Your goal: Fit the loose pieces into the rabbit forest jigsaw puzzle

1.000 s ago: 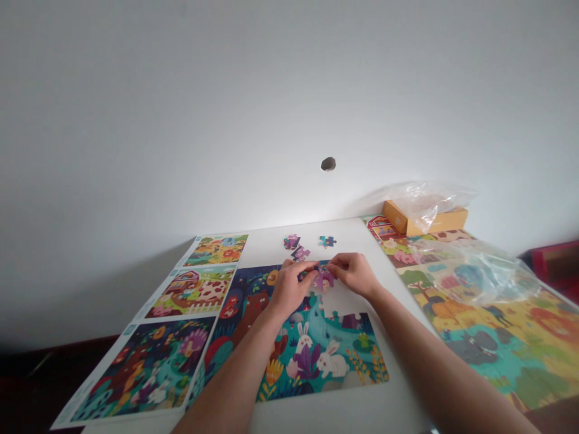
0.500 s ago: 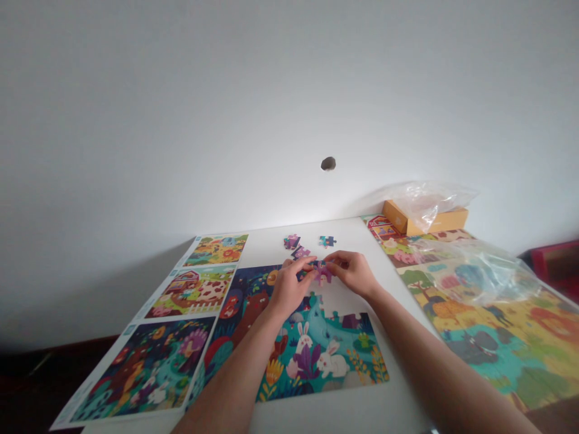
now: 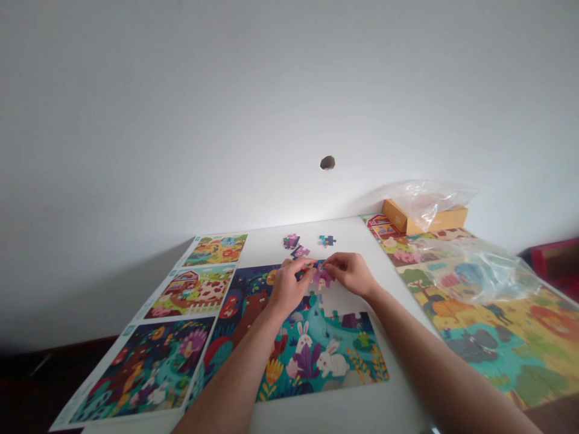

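purple puzzle piece (image 3: 320, 276) pinched between our left hand (image 3: 289, 284) and right hand (image 3: 351, 273) over forest puzzle (image 3: 298, 337); forcing it misaligned could bend tabs or shift joined pieces.

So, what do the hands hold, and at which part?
Both hands, left and right, pinch one purple puzzle piece by its side edges.

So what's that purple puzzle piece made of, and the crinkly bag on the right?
The purple puzzle piece looks like printed cardboard: flat, stiff, matte colours. The bag looks like thin clear plastic: see-through, wrinkled, with shiny glints. Neither can be told for sure.
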Demonstrator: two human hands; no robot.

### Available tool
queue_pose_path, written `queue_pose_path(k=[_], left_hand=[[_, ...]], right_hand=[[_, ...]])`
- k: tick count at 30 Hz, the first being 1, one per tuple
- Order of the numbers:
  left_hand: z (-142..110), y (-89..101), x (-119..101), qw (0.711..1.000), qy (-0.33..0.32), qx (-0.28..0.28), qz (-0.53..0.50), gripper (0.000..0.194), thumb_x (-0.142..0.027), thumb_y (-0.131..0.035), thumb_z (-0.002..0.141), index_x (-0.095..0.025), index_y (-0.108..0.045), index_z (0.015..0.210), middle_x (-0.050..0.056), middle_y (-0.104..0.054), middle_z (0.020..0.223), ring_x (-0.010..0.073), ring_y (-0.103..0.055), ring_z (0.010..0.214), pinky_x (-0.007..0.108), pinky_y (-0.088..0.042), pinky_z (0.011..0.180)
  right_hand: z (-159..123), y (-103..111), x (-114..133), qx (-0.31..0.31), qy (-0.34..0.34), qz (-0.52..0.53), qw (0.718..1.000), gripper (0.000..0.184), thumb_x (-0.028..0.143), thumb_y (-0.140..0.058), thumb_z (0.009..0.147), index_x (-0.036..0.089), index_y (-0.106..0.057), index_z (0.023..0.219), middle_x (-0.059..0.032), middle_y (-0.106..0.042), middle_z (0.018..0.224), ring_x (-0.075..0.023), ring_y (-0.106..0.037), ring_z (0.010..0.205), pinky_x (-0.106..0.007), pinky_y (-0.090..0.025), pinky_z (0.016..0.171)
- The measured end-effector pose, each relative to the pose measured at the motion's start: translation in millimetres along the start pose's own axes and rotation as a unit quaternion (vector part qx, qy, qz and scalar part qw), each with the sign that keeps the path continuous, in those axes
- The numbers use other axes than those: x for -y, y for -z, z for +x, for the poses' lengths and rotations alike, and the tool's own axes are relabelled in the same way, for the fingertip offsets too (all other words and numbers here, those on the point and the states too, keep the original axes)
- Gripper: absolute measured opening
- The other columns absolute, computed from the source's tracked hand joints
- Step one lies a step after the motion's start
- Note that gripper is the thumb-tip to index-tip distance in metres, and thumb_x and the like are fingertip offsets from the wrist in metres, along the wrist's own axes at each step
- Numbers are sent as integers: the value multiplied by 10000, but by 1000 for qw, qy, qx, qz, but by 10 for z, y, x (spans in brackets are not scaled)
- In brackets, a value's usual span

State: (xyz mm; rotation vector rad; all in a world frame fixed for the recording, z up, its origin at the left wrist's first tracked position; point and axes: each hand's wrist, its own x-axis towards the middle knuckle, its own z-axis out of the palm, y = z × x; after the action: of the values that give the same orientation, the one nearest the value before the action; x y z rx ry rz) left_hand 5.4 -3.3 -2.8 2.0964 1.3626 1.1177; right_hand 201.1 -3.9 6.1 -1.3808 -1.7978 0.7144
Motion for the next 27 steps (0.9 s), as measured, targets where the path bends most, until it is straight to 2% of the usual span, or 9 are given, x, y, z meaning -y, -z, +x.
queue_pose_path(k=[4,8,11,14,16,20,22,24,27], left_hand=[[-2,8,-10,1000,-1,-5,4,228,-223,-635,848,-254,-727,1053,34,-711,861,197,-672,830,317,-531,800],[-3,14,-20,1000,-9,-7,5,231,-229,-621,863,-260,-727,1067,37,-725,901,202,-662,853,326,-524,820],[-2,6,-22,1000,-23,3,-3,240,-226,-592,888,-267,-719,1087,34,-731,952,201,-656,921,315,-518,844],[-2,-1,-23,1000,-28,3,-10,264,-228,-606,884,-253,-693,1132,36,-726,958,195,-653,917,305,-518,818],[-3,1,-26,1000,-27,-3,-10,280,-235,-617,879,-240,-674,1153,34,-725,929,196,-650,895,313,-512,811],[-7,8,-27,1000,-27,-8,-7,272,-220,-607,884,-241,-659,1150,20,-728,912,200,-646,905,336,-491,845],[-8,8,-17,1000,-27,-8,-5,270,-205,-606,880,-243,-661,1141,17,-727,919,201,-645,912,342,-486,855],[-7,7,-1,1000,-23,-12,-2,262,-190,-599,878,-238,-670,1126,24,-724,926,208,-643,922,351,-485,862],[-5,9,6,1000,-14,-21,2,234,-204,-577,891,-225,-684,1099,44,-723,959,218,-641,924,369,-490,863]], right_hand=[[13,32,-10,-32,-14,10,999,273,376,-549,849,177,-720,775,-22,-682,650,-150,-578,594,-244,-409,582],[17,68,22,-58,-16,25,998,321,421,-539,867,168,-728,922,-24,-689,706,-138,-542,599,-242,-405,587],[3,47,62,-6,21,55,998,343,406,-631,813,202,-713,1076,2,-693,763,-109,-482,570,-225,-394,573],[-1,7,75,34,44,92,994,362,341,-640,799,195,-700,1125,10,-674,738,-97,-457,546,-216,-385,550],[13,6,60,-3,29,105,994,335,328,-621,801,176,-715,1084,7,-656,701,-100,-472,543,-218,-394,550],[55,79,0,-124,-15,97,987,342,355,-574,823,146,-720,1050,-15,-645,704,-116,-484,559,-228,-393,544],[65,117,-27,-155,-28,86,984,353,357,-539,844,136,-722,1049,-25,-643,697,-125,-487,566,-235,-387,544],[62,133,-37,-161,-30,78,983,342,344,-520,851,140,-736,1020,-21,-634,660,-127,-481,551,-238,-381,540],[41,99,-13,-115,-8,72,991,280,314,-554,827,165,-760,945,4,-610,594,-115,-465,516,-230,-374,528]])
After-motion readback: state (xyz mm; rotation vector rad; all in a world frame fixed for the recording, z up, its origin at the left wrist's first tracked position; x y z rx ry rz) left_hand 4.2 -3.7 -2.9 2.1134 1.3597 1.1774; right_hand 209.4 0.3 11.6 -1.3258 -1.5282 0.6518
